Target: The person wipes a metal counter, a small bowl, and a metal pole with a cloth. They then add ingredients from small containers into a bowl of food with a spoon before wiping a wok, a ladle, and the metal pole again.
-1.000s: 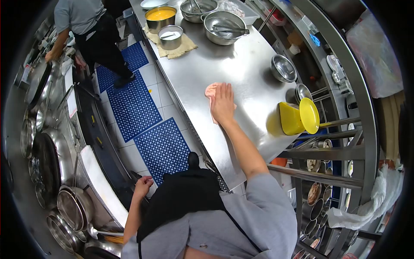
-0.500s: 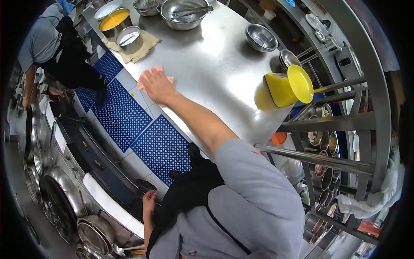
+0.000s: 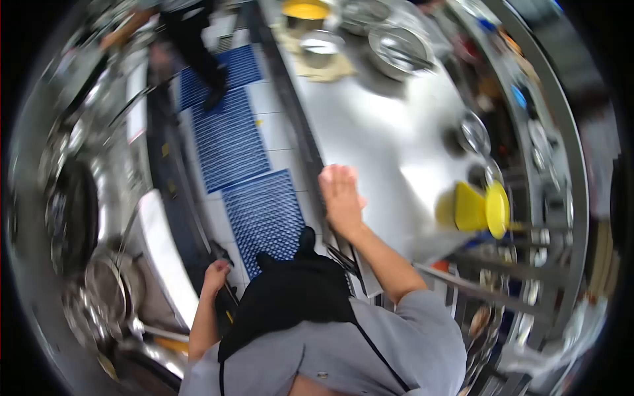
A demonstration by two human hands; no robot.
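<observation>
The picture is blurred by motion. My right hand (image 3: 340,195) lies flat, fingers together, on a pink cloth (image 3: 360,200) that it presses against the near edge of the steel counter (image 3: 389,138). Only a corner of the cloth shows past the hand. My left hand (image 3: 216,276) hangs low at my side, fingers curled, close to the dark edge of the cooking line; whether it grips anything is unclear.
A yellow jug with a round yellow lid (image 3: 481,208) stands at the counter's right end. Steel bowls (image 3: 400,46), a pot of orange liquid (image 3: 305,10) and a folded tan cloth (image 3: 317,66) sit at the far end. Blue floor mats (image 3: 254,211) line the aisle, where another person (image 3: 191,33) stands. Woks (image 3: 72,211) sit left.
My right hand has drawn the pink cloth along the counter's near edge toward me. The view has swung sharply, and the other person now appears at the top.
</observation>
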